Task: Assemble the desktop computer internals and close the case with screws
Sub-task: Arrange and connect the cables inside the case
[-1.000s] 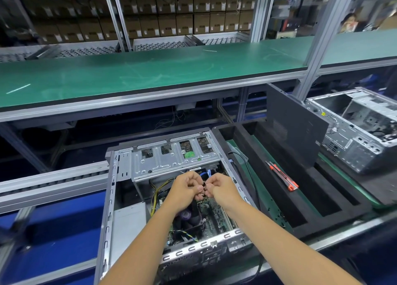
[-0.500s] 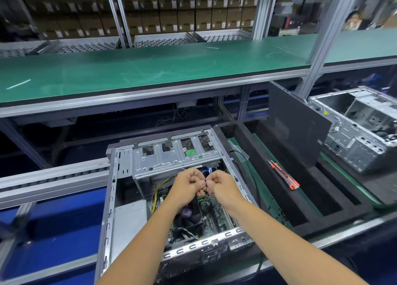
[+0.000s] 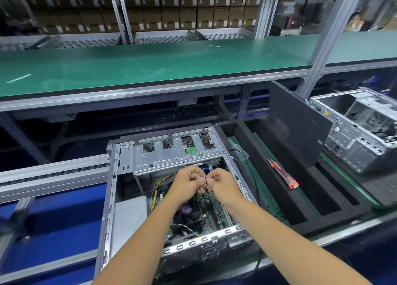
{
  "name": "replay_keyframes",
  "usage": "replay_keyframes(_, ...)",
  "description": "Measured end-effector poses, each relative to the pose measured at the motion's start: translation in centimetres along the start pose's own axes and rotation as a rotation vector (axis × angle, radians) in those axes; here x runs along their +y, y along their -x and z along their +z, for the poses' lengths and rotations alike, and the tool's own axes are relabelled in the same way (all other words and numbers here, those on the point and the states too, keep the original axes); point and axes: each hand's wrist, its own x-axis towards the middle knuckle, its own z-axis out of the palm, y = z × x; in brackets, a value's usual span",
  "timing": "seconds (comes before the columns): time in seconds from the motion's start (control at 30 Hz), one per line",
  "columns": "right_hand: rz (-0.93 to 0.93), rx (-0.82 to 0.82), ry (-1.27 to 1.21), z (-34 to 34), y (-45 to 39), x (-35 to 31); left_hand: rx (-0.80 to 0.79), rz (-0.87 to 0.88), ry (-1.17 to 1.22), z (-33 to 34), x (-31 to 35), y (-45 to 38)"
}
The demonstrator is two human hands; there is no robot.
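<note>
Two bare forearms are stretched from the near edge over an open computer case, which is laid on its side at the near centre. The left hand and the right hand are brought knuckle to knuckle above the motherboard; each grip is curled tight, though what is pinched between them cannot be told. Just beyond the hands a silver drive cage is seen. To the right, an orange-handled tool is laid in a black foam tray. Farther right a second case is seen, and a green surface is spread across the far side.
</note>
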Motion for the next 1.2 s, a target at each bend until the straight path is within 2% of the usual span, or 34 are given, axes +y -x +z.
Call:
replay_keyframes(0.9,-0.057,0.020,0.167,0.27,-0.11,0.27,-0.028,-0.025,0.083,-0.02,0.49,0.30)
replay_keyframes(1.2,-0.028,0.000,0.080,0.26,-0.15,0.23,-0.033,-0.047,0.123,-0.15,0.48,0.13)
